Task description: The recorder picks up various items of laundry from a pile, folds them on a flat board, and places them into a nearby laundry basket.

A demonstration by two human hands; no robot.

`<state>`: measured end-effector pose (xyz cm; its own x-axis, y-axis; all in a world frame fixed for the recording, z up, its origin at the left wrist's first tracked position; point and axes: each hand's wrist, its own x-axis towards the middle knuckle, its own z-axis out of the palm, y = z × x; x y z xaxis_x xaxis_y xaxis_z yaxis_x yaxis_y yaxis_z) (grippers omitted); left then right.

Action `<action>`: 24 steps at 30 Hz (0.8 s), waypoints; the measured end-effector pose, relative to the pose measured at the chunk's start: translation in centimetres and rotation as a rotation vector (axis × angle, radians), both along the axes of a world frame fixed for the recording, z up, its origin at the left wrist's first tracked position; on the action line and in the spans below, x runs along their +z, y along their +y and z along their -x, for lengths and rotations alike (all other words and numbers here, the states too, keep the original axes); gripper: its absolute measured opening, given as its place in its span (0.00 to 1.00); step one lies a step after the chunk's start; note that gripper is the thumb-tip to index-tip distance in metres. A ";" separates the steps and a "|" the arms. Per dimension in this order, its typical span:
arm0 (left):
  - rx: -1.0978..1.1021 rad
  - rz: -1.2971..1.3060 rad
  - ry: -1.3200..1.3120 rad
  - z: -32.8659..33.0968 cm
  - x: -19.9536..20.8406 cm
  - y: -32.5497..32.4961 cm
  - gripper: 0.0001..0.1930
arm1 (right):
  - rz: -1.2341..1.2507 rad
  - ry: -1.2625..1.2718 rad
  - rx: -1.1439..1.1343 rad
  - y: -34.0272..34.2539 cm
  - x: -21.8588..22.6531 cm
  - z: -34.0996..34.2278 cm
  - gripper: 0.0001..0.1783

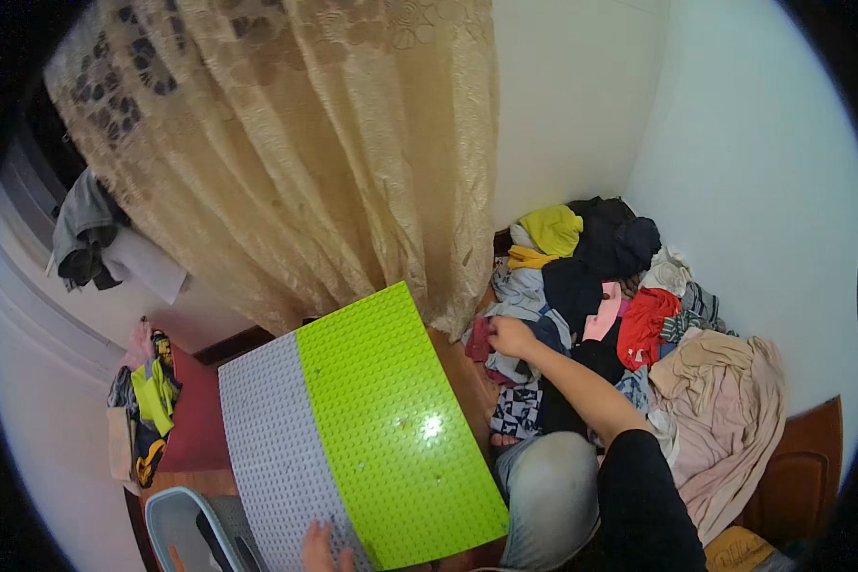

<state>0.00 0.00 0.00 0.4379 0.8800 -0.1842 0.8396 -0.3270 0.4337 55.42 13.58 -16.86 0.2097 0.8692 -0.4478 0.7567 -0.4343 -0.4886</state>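
Note:
My right hand (513, 338) reaches into a large heap of clothes at the right, its fingers closed on a dark red piece of clothing (479, 336) at the heap's left edge. Around it lie a light grey garment (520, 286), a black one (572, 291), a pink piece (602, 313) and a red one (646, 324). At the lower edge, my left hand (326, 551) shows only its fingers, apart and holding nothing, over the grey part of a studded grey and green board (276, 429).
A beige curtain (353, 172) hangs behind the board. At the lower left stands a pale plastic basket (176, 515), near a dark red box-like piece (198, 410) with clothes beside it. A pale pink sheet (734, 410) lies right of the heap, by a wooden panel (806, 467).

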 end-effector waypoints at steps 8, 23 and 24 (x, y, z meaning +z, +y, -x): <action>-0.122 -0.079 0.210 -11.1 -1.8 -2.1 0.35 | 0.047 -0.369 -0.195 -10.6 -7.5 -1.6 0.33; -0.141 -0.101 0.051 -9.4 -0.8 -0.3 0.33 | -0.897 1.046 -0.665 -7.3 15.5 -1.4 0.14; -0.152 -0.061 -0.023 -9.5 -0.1 0.2 0.33 | -0.966 1.147 -0.593 -7.7 18.6 -0.4 0.14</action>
